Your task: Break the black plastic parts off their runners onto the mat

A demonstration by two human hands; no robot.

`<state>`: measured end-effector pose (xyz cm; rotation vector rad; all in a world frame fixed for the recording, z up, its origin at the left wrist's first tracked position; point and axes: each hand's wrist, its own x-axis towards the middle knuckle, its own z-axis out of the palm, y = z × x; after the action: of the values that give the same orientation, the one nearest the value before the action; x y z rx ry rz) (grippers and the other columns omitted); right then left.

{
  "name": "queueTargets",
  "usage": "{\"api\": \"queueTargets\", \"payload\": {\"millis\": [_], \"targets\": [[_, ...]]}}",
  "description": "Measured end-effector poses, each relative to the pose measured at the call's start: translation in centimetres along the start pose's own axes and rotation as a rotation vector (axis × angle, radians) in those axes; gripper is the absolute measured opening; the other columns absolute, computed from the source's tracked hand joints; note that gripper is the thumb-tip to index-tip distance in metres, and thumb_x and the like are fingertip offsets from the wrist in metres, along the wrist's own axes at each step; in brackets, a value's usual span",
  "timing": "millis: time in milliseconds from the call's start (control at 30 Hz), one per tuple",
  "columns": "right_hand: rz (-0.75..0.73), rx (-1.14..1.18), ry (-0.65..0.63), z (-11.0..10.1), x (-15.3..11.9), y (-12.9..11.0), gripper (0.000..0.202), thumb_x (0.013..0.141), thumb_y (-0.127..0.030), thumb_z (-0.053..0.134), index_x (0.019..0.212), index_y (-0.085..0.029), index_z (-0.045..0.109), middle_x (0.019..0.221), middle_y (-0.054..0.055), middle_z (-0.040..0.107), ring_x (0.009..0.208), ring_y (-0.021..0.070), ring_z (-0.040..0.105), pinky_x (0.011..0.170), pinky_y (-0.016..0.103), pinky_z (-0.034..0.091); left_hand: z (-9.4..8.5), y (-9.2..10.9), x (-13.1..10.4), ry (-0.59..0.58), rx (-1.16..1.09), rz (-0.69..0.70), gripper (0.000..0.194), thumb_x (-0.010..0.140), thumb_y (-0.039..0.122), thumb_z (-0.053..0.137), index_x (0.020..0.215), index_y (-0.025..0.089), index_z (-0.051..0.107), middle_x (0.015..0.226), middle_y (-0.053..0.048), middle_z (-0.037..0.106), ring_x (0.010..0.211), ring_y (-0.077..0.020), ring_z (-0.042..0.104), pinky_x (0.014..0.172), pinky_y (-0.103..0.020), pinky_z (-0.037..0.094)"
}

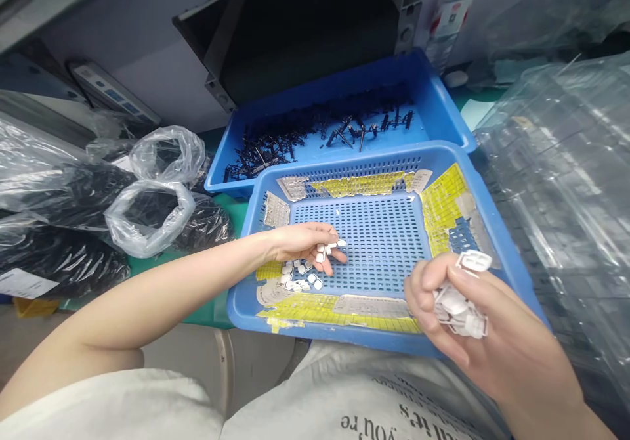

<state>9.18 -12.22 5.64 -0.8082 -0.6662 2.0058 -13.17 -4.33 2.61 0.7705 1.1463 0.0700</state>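
Note:
My left hand (315,246) is inside the blue perforated basket (388,340), with several small white plastic pieces (322,254) held between thumb and curled fingers. Below that hand, more loose white pieces (301,276) lie in the basket's near left corner. Over the near right rim, my right hand (472,302) is closed around a pile of white plastic pieces (457,312). One of them, a flat piece with openings (475,261), is pinched between thumb and index finger. Torn yellow and white tape covers parts of the basket's walls.
Behind the basket sits a blue tray (308,154) of small black parts (270,148), below a dark panel (315,26). Bagged black items (59,230) are at left. Stacked clear plastic trays (566,151) stand at right. A bottle (450,20) is at the back.

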Motion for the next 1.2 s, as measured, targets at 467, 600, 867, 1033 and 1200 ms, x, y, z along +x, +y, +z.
{"api": "queueTargets", "payload": {"millis": [467, 600, 867, 1033, 1200], "targets": [[-0.019, 0.008, -0.105, -0.6, 0.0, 0.2, 0.022, 0.087, -0.032, 0.045, 0.075, -0.018, 0.058, 0.063, 0.003, 0.047, 0.050, 0.0087, 0.041, 0.036, 0.013, 0.030, 0.1, 0.2, -0.1, 0.018, 0.006, 0.034, 0.015, 0.077, 0.025, 0.051, 0.075, 0.013, 0.042, 0.085, -0.011, 0.064, 0.064, -0.0153, 0.062, 0.055, -0.022, 0.044], [-0.037, -0.005, -0.118, -0.8, 0.1, 0.3, 0.021, 0.087, -0.031, 0.045, 0.077, -0.018, 0.058, 0.064, 0.003, 0.048, 0.049, 0.0089, 0.042, 0.035, 0.013, 0.031, 0.1, 0.2, -0.1, 0.036, 0.004, 0.046, 0.020, 0.072, 0.027, 0.058, 0.073, 0.013, 0.043, 0.086, -0.011, 0.063, 0.063, -0.0142, 0.061, 0.056, -0.022, 0.043], [0.001, 0.038, -0.109, -0.4, 0.2, 0.3, 0.018, 0.084, -0.030, 0.050, 0.076, -0.016, 0.059, 0.066, 0.003, 0.049, 0.051, 0.0086, 0.046, 0.035, 0.010, 0.034, 0.1, 0.0, 0.0, 0.031, -0.062, 0.109, 0.014, 0.074, 0.021, 0.057, 0.073, 0.011, 0.047, 0.084, -0.011, 0.063, 0.066, -0.0129, 0.061, 0.064, -0.023, 0.046], [0.053, 0.060, -0.112, -0.3, 0.4, 0.3, 0.019, 0.083, -0.030, 0.052, 0.074, -0.014, 0.059, 0.065, 0.004, 0.050, 0.050, 0.0083, 0.046, 0.032, 0.009, 0.034, 0.5, 0.3, -0.3, 0.020, -0.150, 0.166, 0.015, 0.079, 0.024, 0.052, 0.077, 0.012, 0.043, 0.082, -0.013, 0.063, 0.063, -0.0160, 0.062, 0.054, -0.022, 0.048], [0.074, 0.073, -0.094, -0.2, 0.5, 0.3, 0.019, 0.082, -0.029, 0.054, 0.073, -0.014, 0.058, 0.064, 0.003, 0.050, 0.051, 0.0085, 0.047, 0.031, 0.007, 0.033, 1.7, 1.3, -0.9, -0.014, -0.179, 0.222, 0.016, 0.080, 0.025, 0.050, 0.074, 0.013, 0.040, 0.081, -0.014, 0.063, 0.063, -0.0170, 0.062, 0.044, -0.017, 0.046]]}}
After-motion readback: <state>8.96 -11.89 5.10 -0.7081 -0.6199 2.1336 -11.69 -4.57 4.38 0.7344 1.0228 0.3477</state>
